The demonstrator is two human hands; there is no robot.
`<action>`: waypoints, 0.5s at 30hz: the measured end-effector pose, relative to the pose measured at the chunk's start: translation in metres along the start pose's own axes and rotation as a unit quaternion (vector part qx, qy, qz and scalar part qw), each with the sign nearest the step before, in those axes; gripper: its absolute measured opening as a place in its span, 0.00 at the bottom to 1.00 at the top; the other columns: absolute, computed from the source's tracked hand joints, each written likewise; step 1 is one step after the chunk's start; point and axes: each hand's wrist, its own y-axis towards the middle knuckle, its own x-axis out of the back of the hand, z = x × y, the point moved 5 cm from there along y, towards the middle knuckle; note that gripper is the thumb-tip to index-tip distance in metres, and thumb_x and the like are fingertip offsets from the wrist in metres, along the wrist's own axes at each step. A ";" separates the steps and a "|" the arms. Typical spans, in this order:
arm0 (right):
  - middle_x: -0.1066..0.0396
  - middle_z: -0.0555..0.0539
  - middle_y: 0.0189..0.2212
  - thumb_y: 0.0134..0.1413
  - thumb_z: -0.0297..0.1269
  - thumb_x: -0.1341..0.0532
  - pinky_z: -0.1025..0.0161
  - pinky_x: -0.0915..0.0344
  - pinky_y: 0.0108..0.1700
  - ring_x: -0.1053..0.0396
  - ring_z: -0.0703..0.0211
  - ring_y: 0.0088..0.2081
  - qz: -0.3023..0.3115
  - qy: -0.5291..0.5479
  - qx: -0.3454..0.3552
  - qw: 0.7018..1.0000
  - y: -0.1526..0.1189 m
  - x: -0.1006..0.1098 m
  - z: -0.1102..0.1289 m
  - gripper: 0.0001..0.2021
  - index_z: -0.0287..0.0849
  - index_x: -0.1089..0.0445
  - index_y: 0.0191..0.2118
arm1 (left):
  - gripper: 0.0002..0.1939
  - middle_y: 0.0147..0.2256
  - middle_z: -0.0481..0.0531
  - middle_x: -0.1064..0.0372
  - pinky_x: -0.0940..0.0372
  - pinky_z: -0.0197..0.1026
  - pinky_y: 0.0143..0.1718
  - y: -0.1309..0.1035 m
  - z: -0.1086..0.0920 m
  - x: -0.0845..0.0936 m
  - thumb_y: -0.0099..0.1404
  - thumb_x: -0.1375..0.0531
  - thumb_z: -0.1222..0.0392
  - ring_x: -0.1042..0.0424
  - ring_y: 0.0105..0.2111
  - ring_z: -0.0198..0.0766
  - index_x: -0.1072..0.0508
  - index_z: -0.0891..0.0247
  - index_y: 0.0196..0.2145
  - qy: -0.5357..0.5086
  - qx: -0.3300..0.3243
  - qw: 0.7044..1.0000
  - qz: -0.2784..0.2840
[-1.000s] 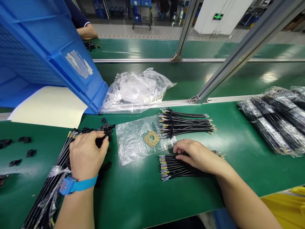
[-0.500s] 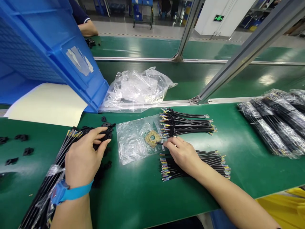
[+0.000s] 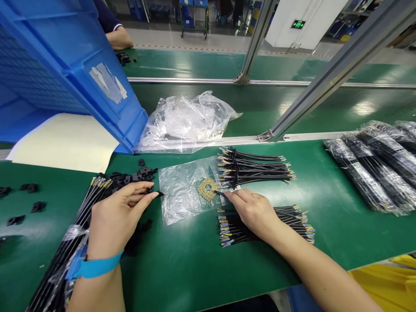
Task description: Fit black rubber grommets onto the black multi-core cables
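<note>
Between the thumb and fingers of my left hand (image 3: 118, 216) is a small black plastic part (image 3: 159, 194). More black plastic parts (image 3: 139, 174) lie piled just beyond and beneath that hand. My right hand (image 3: 251, 210) pinches a short black cable (image 3: 219, 193), its stripped end over a yellowish square sponge (image 3: 207, 189) with a hole in it. The sponge rests on a clear plastic bag (image 3: 178, 195). Cables fitted with black parts (image 3: 256, 167) lie beyond my right hand, and a row of plain cables (image 3: 260, 227) lies partly under it.
A blue crate (image 3: 107, 78) stands tilted at the left, with cream paper (image 3: 61, 143) at its mouth. Bundled cables (image 3: 65, 255) lie by my left forearm. Crumpled clear bags (image 3: 191, 119) sit behind; wrapped cable bundles (image 3: 367, 173) lie right. A metal post (image 3: 325, 73) rises from the bench. Another person's arm (image 3: 120, 38) rests across.
My left hand has drawn back slightly from the pile with a black part in its fingertips. My right hand has shifted slightly right, and the cable end has turned over the sponge.
</note>
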 end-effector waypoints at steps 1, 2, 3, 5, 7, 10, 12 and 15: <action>0.23 0.45 0.35 0.66 0.20 0.45 0.65 0.29 0.34 0.27 0.59 0.34 -0.021 0.022 -0.002 1.000 0.000 0.003 0.000 0.16 0.38 0.26 0.53 | 0.16 0.34 0.47 0.16 0.25 0.43 0.38 -0.001 -0.001 -0.001 0.60 0.32 0.42 0.17 0.39 0.49 0.18 0.51 0.42 -0.028 0.018 0.999 0.013; 0.22 0.45 0.37 0.68 0.21 0.44 0.66 0.29 0.36 0.26 0.60 0.35 -0.045 0.044 -0.003 0.998 0.000 0.008 0.001 0.16 0.38 0.26 0.55 | 0.18 0.33 0.48 0.16 0.24 0.43 0.37 -0.002 -0.002 -0.003 0.59 0.31 0.41 0.17 0.38 0.49 0.18 0.51 0.42 -0.059 0.033 0.997 0.031; 0.22 0.44 0.39 0.68 0.22 0.44 0.66 0.28 0.37 0.26 0.60 0.35 -0.072 0.063 -0.004 0.995 0.000 0.013 0.002 0.16 0.39 0.26 0.55 | 0.19 0.32 0.48 0.17 0.24 0.43 0.36 -0.003 -0.004 -0.006 0.58 0.29 0.41 0.17 0.37 0.49 0.18 0.52 0.43 -0.098 0.045 0.993 0.054; 0.22 0.45 0.39 0.69 0.23 0.42 0.66 0.28 0.38 0.27 0.61 0.35 -0.117 0.090 -0.001 0.989 -0.001 0.023 0.005 0.15 0.41 0.26 0.55 | 0.22 0.32 0.51 0.17 0.22 0.43 0.35 -0.006 -0.011 -0.015 0.56 0.28 0.41 0.17 0.36 0.49 0.18 0.55 0.44 -0.196 0.059 0.973 0.108; 0.23 0.45 0.38 0.68 0.23 0.41 0.66 0.28 0.37 0.28 0.62 0.34 -0.148 0.108 0.007 0.983 -0.001 0.031 0.009 0.15 0.42 0.26 0.56 | 0.23 0.32 0.53 0.16 0.21 0.44 0.39 -0.010 -0.021 -0.025 0.56 0.27 0.43 0.16 0.39 0.51 0.18 0.58 0.46 -0.296 0.064 0.940 0.154; 0.25 0.46 0.38 0.67 0.22 0.41 0.66 0.29 0.37 0.30 0.62 0.34 -0.173 0.129 0.014 0.976 -0.003 0.040 0.014 0.20 0.45 0.28 0.59 | 0.21 0.31 0.56 0.17 0.20 0.46 0.41 -0.016 -0.035 -0.036 0.57 0.26 0.45 0.16 0.40 0.52 0.17 0.60 0.43 -0.379 0.074 0.902 0.194; 0.26 0.46 0.38 0.65 0.21 0.40 0.65 0.29 0.36 0.30 0.62 0.35 -0.183 0.139 0.020 0.973 -0.005 0.044 0.016 0.23 0.46 0.30 0.61 | 0.21 0.31 0.56 0.17 0.20 0.42 0.38 -0.020 -0.042 -0.043 0.54 0.25 0.46 0.16 0.37 0.49 0.16 0.61 0.42 -0.397 0.095 0.891 0.201; 0.28 0.46 0.38 0.64 0.20 0.39 0.65 0.30 0.35 0.31 0.61 0.35 -0.188 0.153 0.032 0.970 -0.008 0.047 0.019 0.23 0.44 0.30 0.61 | 0.22 0.30 0.52 0.19 0.23 0.35 0.33 -0.026 -0.049 -0.051 0.49 0.22 0.48 0.18 0.31 0.41 0.16 0.61 0.39 -0.426 0.130 0.872 0.205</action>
